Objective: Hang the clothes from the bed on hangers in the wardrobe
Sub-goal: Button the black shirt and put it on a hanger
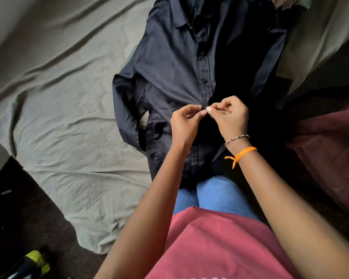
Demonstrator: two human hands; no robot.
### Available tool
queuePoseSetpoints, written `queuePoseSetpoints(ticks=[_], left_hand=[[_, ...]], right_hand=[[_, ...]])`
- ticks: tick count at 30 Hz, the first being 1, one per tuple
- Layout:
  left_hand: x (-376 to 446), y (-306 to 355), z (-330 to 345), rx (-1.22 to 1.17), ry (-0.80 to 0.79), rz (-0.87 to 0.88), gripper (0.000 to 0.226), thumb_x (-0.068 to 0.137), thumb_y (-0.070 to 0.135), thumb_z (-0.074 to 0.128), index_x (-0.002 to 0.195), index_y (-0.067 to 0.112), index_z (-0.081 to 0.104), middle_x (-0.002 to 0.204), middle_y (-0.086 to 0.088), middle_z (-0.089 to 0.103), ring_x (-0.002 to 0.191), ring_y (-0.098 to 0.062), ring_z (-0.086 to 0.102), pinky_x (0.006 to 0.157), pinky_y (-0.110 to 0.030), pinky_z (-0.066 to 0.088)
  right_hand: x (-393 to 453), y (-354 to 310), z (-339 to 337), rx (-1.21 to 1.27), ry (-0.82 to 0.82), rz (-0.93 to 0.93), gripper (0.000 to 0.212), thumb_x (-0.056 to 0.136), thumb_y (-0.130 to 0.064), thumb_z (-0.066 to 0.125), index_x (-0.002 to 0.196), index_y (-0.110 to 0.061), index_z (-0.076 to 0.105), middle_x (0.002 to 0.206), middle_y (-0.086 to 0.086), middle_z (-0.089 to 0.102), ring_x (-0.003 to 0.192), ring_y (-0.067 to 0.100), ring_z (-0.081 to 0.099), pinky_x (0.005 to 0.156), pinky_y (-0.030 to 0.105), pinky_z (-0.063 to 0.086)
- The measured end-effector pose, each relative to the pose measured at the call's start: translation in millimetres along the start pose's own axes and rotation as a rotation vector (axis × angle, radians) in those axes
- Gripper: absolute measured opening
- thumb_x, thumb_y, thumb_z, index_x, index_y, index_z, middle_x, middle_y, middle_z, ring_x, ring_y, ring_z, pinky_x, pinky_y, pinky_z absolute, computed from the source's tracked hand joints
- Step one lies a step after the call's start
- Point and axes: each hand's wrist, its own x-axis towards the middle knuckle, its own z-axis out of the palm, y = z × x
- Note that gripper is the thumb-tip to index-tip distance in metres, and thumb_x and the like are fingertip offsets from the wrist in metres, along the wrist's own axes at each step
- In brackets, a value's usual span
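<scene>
A dark navy button-up shirt [175, 69] lies face up on the bed, collar at the far end, hem toward me. Its upper buttons look fastened. My left hand [184, 123] and my right hand [231, 115] meet at the button strip low on the shirt. Both pinch the placket with thumb and fingertips, the two hands touching at a button. The left sleeve is folded and bunched beside the shirt's body. No hanger and no wardrobe appear in view.
The bed wears a wrinkled grey-green sheet [65, 109]. A maroon cloth [328, 150] lies to the right. More fabric [286, 3] sits past the collar. The dark floor at lower left holds a yellow and black object [33, 262].
</scene>
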Motion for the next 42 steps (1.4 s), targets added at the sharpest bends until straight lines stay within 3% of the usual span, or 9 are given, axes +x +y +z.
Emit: queuePoseSetpoints(ticks=[10, 14, 17, 21, 27, 32, 34, 38, 42], left_hand=[[-6, 22, -3, 0.476, 0.04, 0.205, 0.018, 0.079, 0.01, 0.06, 0.092, 0.01, 0.074, 0.082, -0.008, 0.072, 0.088, -0.027, 0.065, 0.082, -0.034, 0.05], [4, 23, -9, 0.514, -0.082, 0.227, 0.013, 0.08, 0.009, 0.064, 0.091, 0.008, 0.071, 0.077, -0.003, 0.068, 0.075, -0.018, 0.062, 0.075, -0.025, 0.047], [9, 19, -8, 0.379, -0.131, 0.142, 0.006, 0.084, 0.008, 0.065, 0.08, 0.013, 0.063, 0.058, 0.012, 0.051, 0.052, 0.003, 0.043, 0.063, -0.017, 0.038], [13, 7, -5, 0.098, -0.143, -0.012, 0.022, 0.085, 0.007, 0.065, 0.068, 0.019, 0.06, 0.061, 0.008, 0.056, 0.059, -0.005, 0.049, 0.067, -0.023, 0.045], [8, 4, -12, -0.239, -0.298, -0.113, 0.02, 0.094, -0.002, 0.047, 0.1, 0.006, 0.065, 0.077, 0.003, 0.068, 0.068, -0.004, 0.066, 0.073, -0.018, 0.053], [6, -32, -18, 0.431, -0.012, 0.021, 0.016, 0.084, 0.005, 0.06, 0.097, 0.01, 0.066, 0.096, -0.005, 0.066, 0.088, -0.017, 0.062, 0.081, -0.023, 0.046], [4, -50, -11, 0.657, -0.085, -0.001, 0.046, 0.076, 0.02, 0.074, 0.116, 0.009, 0.055, 0.118, -0.01, 0.052, 0.108, -0.026, 0.051, 0.094, -0.033, 0.041], [5, -64, 14, 0.705, -0.051, 0.161, 0.039, 0.078, 0.014, 0.068, 0.112, 0.005, 0.052, 0.114, -0.013, 0.048, 0.102, -0.035, 0.048, 0.087, -0.047, 0.042], [15, -62, 9, 0.492, 0.082, 0.154, 0.01, 0.085, 0.004, 0.057, 0.09, 0.005, 0.065, 0.086, -0.005, 0.067, 0.085, -0.025, 0.062, 0.073, -0.03, 0.048]], right_hand=[[-10, -3, 2, -0.161, 0.004, -0.188, 0.04, 0.071, 0.004, 0.073, 0.07, -0.027, 0.047, 0.072, -0.001, 0.063, 0.068, 0.005, 0.062, 0.065, 0.013, 0.05], [0, -3, -7, -0.198, -0.066, -0.17, 0.04, 0.079, 0.008, 0.062, 0.071, -0.027, 0.044, 0.073, -0.003, 0.06, 0.069, 0.006, 0.062, 0.074, 0.029, 0.056], [6, -7, -15, -0.222, -0.125, -0.139, 0.036, 0.078, 0.008, 0.059, 0.074, -0.025, 0.046, 0.075, -0.004, 0.06, 0.075, 0.017, 0.063, 0.078, 0.034, 0.056], [-11, 2, -13, -0.226, 0.014, -0.206, 0.023, 0.075, 0.004, 0.054, 0.087, -0.014, 0.047, 0.083, 0.002, 0.057, 0.073, 0.011, 0.059, 0.068, 0.024, 0.051], [-25, 39, 18, -0.453, -0.035, -0.051, 0.045, 0.071, -0.014, 0.074, 0.104, -0.001, 0.046, 0.101, 0.014, 0.056, 0.093, 0.028, 0.054, 0.078, 0.029, 0.04], [3, 46, 2, -0.212, 0.073, 0.148, 0.017, 0.084, 0.0, 0.059, 0.1, 0.007, 0.062, 0.091, 0.016, 0.066, 0.073, 0.004, 0.059, 0.065, 0.009, 0.041], [1, 49, -9, -0.167, 0.006, 0.161, 0.015, 0.088, -0.005, 0.06, 0.097, 0.007, 0.064, 0.08, 0.006, 0.063, 0.061, -0.008, 0.054, 0.063, 0.008, 0.042], [-7, 54, -24, -0.046, -0.058, 0.149, 0.025, 0.09, -0.013, 0.059, 0.088, 0.012, 0.061, 0.081, 0.005, 0.055, 0.079, 0.011, 0.048, 0.073, 0.025, 0.039], [-8, 53, -31, -0.12, -0.044, 0.156, 0.011, 0.085, -0.005, 0.063, 0.087, -0.014, 0.058, 0.086, 0.007, 0.063, 0.077, 0.013, 0.057, 0.073, 0.027, 0.047]])
